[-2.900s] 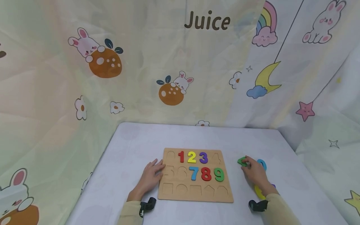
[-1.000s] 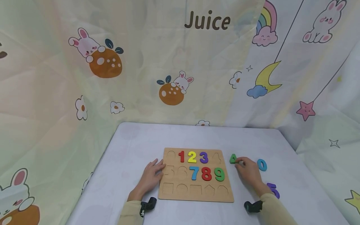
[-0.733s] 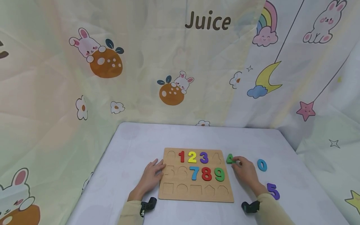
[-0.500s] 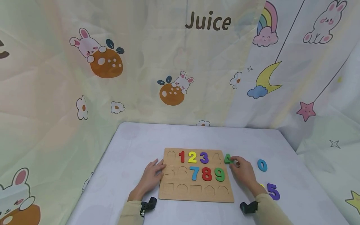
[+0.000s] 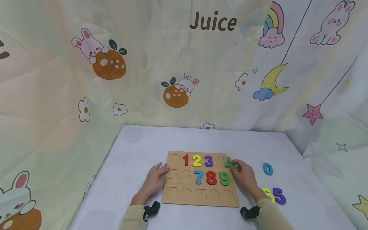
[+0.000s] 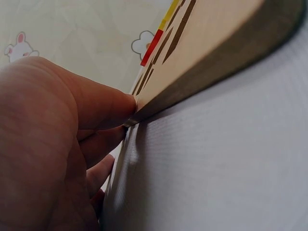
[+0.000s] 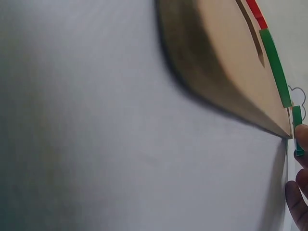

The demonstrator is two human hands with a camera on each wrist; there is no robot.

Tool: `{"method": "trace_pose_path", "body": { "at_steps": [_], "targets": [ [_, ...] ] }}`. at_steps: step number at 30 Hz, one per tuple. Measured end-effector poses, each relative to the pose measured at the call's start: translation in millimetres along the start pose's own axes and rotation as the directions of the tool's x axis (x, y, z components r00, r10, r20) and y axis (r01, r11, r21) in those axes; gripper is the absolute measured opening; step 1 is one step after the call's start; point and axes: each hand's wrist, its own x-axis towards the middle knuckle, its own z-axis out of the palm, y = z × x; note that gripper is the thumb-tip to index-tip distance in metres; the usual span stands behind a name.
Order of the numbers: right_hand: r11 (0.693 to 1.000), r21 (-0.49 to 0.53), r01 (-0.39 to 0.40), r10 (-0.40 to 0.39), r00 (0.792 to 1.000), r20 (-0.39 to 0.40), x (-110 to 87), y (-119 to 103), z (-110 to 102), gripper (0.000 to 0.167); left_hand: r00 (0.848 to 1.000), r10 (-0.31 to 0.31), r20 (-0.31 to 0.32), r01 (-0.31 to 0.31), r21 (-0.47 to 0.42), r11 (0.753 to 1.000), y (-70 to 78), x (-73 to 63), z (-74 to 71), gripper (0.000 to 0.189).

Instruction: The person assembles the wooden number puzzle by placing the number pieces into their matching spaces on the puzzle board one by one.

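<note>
A wooden number board [image 5: 193, 202] lies on the table, with 1, 2, 3 in its top row and 7, 8, 9 in the middle row. My right hand [image 5: 245, 175] pinches a green number 4 [image 5: 228, 162] between thumb and fingers, over the board's upper right edge and just right of the hollow shaped like a 4. In the right wrist view the green 4 [image 7: 298, 130] appears on edge beside the board's corner. Along the board's left edge rests my left hand [image 5: 154, 179], fingers extended, fingertips touching the wood.
To the right of the board lie a blue 0 [image 5: 268, 169], a purple 5 [image 5: 279, 195] and a yellow 6 [image 5: 268, 193] partly behind the right wrist. The white table [image 5: 143, 140] ends at a printed curtain [image 5: 143, 64] behind.
My right hand has carried the green 4 leftward from near the blue 0 to the board's right edge, uncovering the purple 5 and part of the yellow 6. The left hand stays put.
</note>
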Motion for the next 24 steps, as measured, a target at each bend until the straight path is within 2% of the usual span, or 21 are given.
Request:
{"method": "trace_pose_path", "body": {
  "at_steps": [16, 24],
  "targets": [
    [1.0, 0.021, -0.007, 0.007, 1.0, 0.006, 1.7, -9, 10, 0.036, 1.0, 0.006, 0.0, -0.006, -0.012, 1.0, 1.8, -1.4, -2.3, 0.036],
    [0.999, 0.021, 0.038, -0.038, 0.999, 0.007, 2.1, -13, 10, 0.026, 1.0, 0.002, 0.001, -0.002, -0.012, 1.0, 1.8, -1.0, -2.2, 0.036]
  ]
}}
